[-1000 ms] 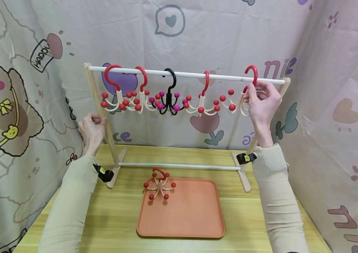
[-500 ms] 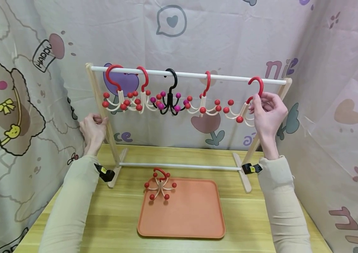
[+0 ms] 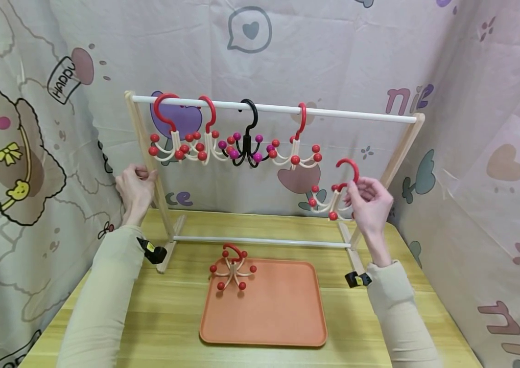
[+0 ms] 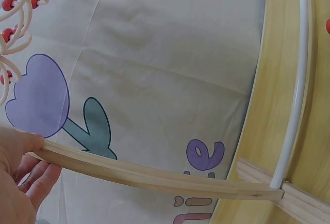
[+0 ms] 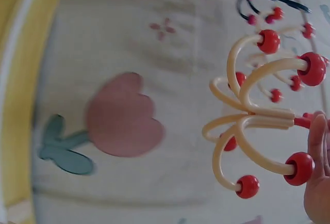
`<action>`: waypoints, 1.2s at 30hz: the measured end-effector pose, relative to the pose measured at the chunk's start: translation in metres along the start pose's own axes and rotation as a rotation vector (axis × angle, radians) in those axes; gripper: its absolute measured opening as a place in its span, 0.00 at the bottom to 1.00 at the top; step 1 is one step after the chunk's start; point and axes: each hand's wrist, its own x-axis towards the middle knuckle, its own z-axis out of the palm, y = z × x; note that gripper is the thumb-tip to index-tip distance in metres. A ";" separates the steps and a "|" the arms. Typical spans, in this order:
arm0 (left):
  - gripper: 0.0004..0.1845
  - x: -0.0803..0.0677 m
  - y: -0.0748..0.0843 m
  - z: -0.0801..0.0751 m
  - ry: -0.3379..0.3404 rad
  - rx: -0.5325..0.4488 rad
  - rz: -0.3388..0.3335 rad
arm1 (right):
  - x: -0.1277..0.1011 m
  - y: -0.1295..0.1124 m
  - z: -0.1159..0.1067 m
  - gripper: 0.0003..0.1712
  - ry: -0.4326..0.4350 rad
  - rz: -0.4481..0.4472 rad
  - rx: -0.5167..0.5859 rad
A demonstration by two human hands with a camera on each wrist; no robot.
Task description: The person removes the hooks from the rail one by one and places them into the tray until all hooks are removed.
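My left hand (image 3: 135,191) grips the left wooden post (image 3: 161,197) of a small clothes rack; in the left wrist view, thumb and fingers lie on either side of that post (image 4: 129,175). My right hand (image 3: 371,205) pinches a claw hanger (image 3: 335,200) near the base of its red hook. This hanger is off the rail, in the air below its right part. Cream arms with red ball ends spread from its stem (image 5: 270,120) in the right wrist view. From the white top rail (image 3: 347,113) hang three red-hooked hangers and a black hanger (image 3: 246,145) with magenta balls.
An orange tray (image 3: 274,312) lies on the wooden table (image 3: 168,317) in front of the rack. At its back left corner sits another red-hooked hanger (image 3: 233,271). A white lower bar (image 3: 264,240) joins the rack's feet. Printed curtains (image 3: 172,41) surround the table.
My right hand has taken the rightmost hanger off the top rail, first out to the right, then down and left below it. The left hand has stayed on the post.
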 end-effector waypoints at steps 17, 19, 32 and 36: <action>0.16 -0.002 -0.002 0.000 0.003 0.004 -0.008 | -0.078 0.062 0.024 0.07 -0.315 0.255 0.065; 0.16 -0.002 -0.002 0.000 0.001 0.001 -0.012 | -0.084 0.065 0.027 0.07 -0.354 0.274 0.061; 0.16 -0.003 0.000 -0.002 -0.016 0.002 -0.006 | -0.116 0.080 0.039 0.09 -0.576 0.307 0.073; 0.16 -0.003 0.001 -0.002 -0.017 -0.001 -0.008 | -0.122 0.082 0.041 0.09 -0.637 0.328 0.078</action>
